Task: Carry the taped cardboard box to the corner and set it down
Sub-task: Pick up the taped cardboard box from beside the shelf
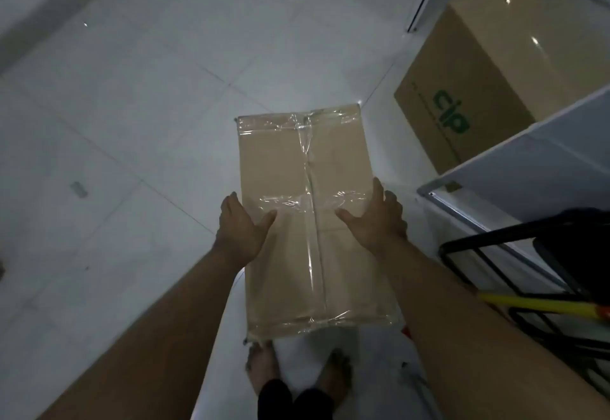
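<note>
A brown cardboard box (307, 168), sealed with clear tape along its centre seam and across both ends, is held in the air above the white tiled floor. My left hand (239, 229) clasps its left side, thumb lying on the top face. My right hand (376, 218) clasps the right side the same way. The box runs lengthwise away from me, its near end above my bare feet (264, 365).
A large cardboard box (488, 66) with green lettering stands on the floor ahead to the right. A white board or panel (515, 162) leans at the right. A black wire rack (528, 274) and a yellow handle (541, 305) sit at the right edge. White floor tiles (138, 96) spread to the left.
</note>
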### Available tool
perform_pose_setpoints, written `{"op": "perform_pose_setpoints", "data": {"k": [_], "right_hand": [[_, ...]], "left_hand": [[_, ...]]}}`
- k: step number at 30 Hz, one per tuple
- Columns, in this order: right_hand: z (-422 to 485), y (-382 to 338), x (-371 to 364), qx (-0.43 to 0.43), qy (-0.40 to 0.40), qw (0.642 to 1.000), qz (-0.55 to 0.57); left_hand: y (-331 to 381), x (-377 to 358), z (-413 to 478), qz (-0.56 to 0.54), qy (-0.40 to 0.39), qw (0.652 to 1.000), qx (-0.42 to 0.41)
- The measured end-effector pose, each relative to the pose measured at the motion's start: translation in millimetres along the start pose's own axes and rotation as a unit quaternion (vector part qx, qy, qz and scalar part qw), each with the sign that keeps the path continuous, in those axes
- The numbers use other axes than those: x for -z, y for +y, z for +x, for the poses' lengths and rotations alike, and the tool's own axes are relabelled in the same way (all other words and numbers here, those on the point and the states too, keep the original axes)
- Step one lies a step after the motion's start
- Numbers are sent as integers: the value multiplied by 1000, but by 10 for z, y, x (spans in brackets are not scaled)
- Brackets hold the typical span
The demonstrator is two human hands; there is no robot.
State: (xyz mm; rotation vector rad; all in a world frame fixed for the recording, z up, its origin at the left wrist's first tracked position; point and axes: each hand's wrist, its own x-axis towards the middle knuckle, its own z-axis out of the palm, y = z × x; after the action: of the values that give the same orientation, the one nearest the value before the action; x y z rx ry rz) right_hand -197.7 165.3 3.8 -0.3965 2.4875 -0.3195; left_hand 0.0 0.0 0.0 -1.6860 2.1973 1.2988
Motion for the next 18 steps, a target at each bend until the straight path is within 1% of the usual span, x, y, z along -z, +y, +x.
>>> {"op": "perform_pose_setpoints", "data": {"k": [2,4,7,9,14,18], "right_hand": [[83,60,-155,-26,6,1000,8],[145,149,-348,-47,-7,998,38],[203,230,-559,-43,10,997,63],[208,249,-597,-31,24,998,56],[172,206,-557,-25,33,995,95],[35,133,-301,-9,42,995,88]], "left_hand": [[-103,-110,124,-30,0,999,31],[-236,-221,231,-52,-17,996,66],[-372,-355,327,-70,-18,996,58],[-370,-401,332,-87,-8,994,63],[-294,-418,291,-125,21,987,100],[-160,-257,183,-132,56,986,90]]}}
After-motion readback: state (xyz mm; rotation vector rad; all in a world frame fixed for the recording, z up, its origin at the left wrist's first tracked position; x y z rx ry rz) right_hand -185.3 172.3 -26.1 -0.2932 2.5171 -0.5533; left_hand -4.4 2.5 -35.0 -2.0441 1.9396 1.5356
